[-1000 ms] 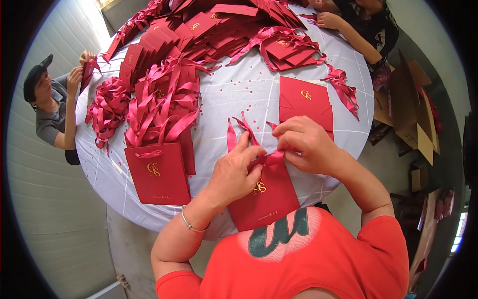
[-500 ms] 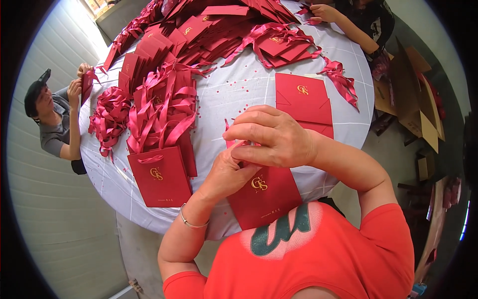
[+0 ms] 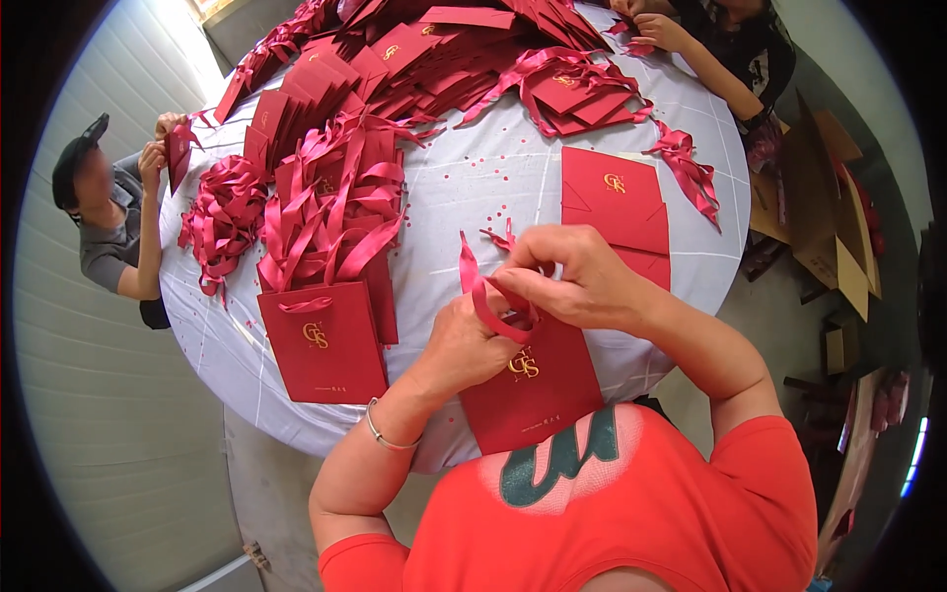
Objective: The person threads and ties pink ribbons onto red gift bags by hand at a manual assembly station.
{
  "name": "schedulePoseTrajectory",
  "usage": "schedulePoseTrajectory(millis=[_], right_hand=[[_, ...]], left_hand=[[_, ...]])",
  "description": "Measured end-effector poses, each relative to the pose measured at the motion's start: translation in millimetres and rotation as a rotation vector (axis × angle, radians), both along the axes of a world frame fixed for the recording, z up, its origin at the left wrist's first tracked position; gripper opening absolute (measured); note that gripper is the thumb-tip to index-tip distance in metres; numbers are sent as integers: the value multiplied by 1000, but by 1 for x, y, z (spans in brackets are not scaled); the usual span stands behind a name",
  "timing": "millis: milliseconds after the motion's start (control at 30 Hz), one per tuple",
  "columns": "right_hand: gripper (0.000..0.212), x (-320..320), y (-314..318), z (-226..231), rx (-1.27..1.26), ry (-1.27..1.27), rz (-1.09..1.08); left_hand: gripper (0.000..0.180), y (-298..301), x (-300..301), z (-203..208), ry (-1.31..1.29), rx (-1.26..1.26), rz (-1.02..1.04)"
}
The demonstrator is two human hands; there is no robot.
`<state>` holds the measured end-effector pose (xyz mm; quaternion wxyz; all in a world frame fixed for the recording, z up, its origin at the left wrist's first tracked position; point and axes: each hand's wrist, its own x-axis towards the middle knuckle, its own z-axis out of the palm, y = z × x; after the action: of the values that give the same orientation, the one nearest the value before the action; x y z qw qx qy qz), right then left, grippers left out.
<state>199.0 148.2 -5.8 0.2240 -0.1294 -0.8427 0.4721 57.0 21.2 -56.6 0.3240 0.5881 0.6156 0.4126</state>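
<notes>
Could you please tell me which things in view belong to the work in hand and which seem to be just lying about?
Part of the work:
- flat red bag beneath the hands
- pink ribbon at the left hand and right hand

Apparently just lying about:
- open cardboard box, right
- smaller box below it

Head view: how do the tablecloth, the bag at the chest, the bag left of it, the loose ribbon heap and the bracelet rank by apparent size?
1. Tablecloth
2. Bag at the chest and left bag: too alike to rank, the first partly hidden
3. Loose ribbon heap
4. Bracelet
</notes>
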Motion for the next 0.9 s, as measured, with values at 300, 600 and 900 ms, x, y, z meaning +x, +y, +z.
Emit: schedulePoseTrajectory(millis=[300, 600, 900], right_hand=[[18, -4, -28, 7, 344, 43, 57], [11, -6, -23, 22, -107, 46, 184], [16, -1, -13, 12, -845, 253, 256]], left_hand=[[12, -3, 0, 3, -172, 67, -7], [20, 2, 3, -32, -113, 114, 46], [18, 3, 4, -17, -74, 14, 96]])
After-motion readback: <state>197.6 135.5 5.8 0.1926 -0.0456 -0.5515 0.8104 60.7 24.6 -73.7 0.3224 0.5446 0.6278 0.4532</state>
